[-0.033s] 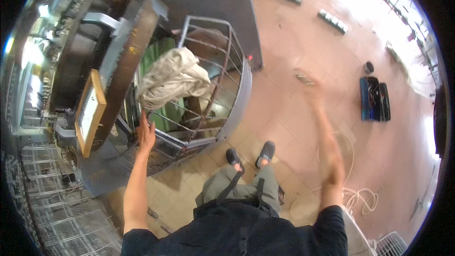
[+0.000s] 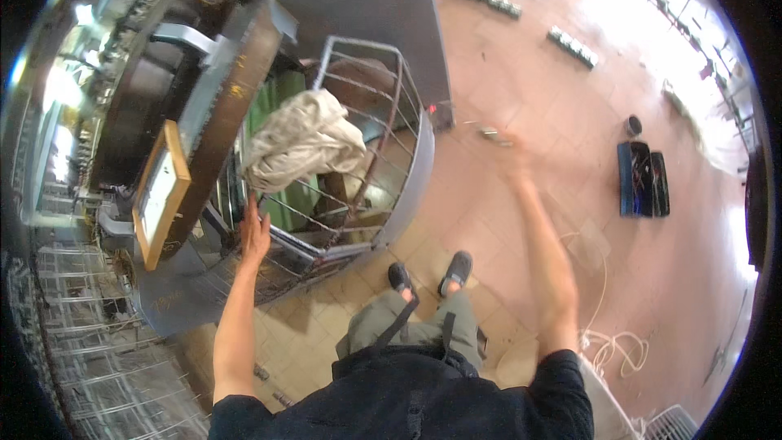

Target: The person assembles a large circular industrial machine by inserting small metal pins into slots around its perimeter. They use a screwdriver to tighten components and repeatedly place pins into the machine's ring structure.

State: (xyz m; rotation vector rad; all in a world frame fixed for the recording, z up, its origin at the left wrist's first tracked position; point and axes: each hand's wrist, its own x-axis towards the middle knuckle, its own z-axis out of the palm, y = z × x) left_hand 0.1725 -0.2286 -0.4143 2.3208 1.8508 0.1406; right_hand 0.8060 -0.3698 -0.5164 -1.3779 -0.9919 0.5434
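My left hand (image 2: 254, 235) lies against the near left edge of a metal-barred guard (image 2: 326, 254), its fingers stretched out. Just beyond its fingertips, a crumpled beige cloth (image 2: 303, 143) is draped over the guard's top. Inside the bars, green material (image 2: 281, 205) shows below the cloth. Out to the right, above the tiled floor, my right hand (image 2: 515, 161) is smeared by motion. From its fingers sticks a small, short object (image 2: 494, 136), pale and greenish-grey, too blurred to name. It is apart from the guard.
A wood-framed sheet (image 2: 161, 195) hangs on the machine (image 2: 224, 90) at left. A grey panel (image 2: 366, 4) rises behind the guard. Black-and-blue containers (image 2: 642, 181) stand on the floor at right, near a dark cup (image 2: 633, 125). Pale rope (image 2: 615, 352) lies coiled at lower right.
My right hand has swung left, toward the guard, with the small object still in its fingers. My left hand keeps its place on the guard's edge. The view has shifted slightly.
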